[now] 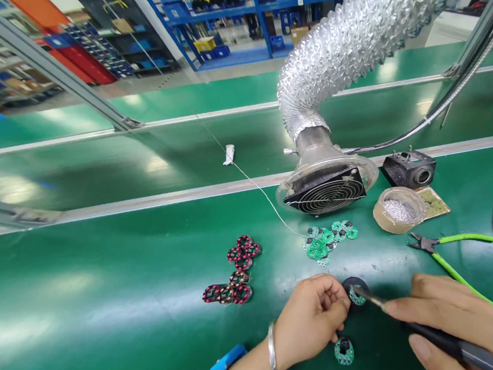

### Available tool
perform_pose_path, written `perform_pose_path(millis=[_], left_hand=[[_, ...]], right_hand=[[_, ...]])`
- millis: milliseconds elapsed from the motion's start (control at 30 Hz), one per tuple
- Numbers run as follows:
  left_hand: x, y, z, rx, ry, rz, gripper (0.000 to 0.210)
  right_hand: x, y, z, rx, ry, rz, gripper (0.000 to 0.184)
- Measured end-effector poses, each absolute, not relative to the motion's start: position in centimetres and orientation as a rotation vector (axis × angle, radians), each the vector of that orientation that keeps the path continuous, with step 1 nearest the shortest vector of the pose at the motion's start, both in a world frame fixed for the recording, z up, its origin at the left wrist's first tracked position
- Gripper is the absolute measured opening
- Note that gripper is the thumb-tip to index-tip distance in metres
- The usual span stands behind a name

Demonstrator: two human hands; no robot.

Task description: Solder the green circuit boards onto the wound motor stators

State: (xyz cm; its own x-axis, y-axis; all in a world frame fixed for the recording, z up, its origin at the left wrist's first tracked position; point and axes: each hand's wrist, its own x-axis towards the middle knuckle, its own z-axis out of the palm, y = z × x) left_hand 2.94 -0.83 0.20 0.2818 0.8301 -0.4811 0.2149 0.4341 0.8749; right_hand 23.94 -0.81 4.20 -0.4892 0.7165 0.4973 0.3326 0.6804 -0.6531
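My left hand (314,316) is closed, with thumb and fingertips pinched at the near side of a small black ring (356,281). Inside that ring sits a round green circuit board (358,299). A soldering iron (441,339) with a dark handle is gripped in my right hand (455,321); its metal tip points left and reaches the board, though contact cannot be made out. Just below my left fingertips lies another green ring-shaped board (344,352) with a black part on it.
Green boards (321,244) lie piled beyond my hands, a thin solder wire ending by them. Red-and-black rings (239,260) cluster left. A fume extractor (328,190) hangs ahead. Green-handled cutters (430,244), a tub of shiny bits (394,214) and an iron stand (411,169) stand right.
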Motion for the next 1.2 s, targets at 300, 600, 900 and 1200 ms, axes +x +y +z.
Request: perform_pose_path(millis=[300, 600, 900, 1200], left_hand=[[2.9, -0.8, 0.3, 1.096, 1.266, 0.525, 0.008], [2.9, -1.0, 0.2, 1.135, 1.283, 0.527, 0.009], [2.8, -1.0, 0.1, 1.163, 1.293, 0.528, 0.009], [2.8, -1.2, -0.2, 1.144, 1.275, 0.521, 0.008]], right_hand=[[22.6, -1.1, 5.2, -0.868, -2.075, 0.679, 0.018], [22.7, -0.8, 4.6, -0.792, -2.047, 0.701, 0.022], [21.9, -1.2, 5.0, -0.896, -1.946, 0.635, 0.017], [24.1, -1.1, 4.7, -0.972, -1.973, 0.548, 0.02]])
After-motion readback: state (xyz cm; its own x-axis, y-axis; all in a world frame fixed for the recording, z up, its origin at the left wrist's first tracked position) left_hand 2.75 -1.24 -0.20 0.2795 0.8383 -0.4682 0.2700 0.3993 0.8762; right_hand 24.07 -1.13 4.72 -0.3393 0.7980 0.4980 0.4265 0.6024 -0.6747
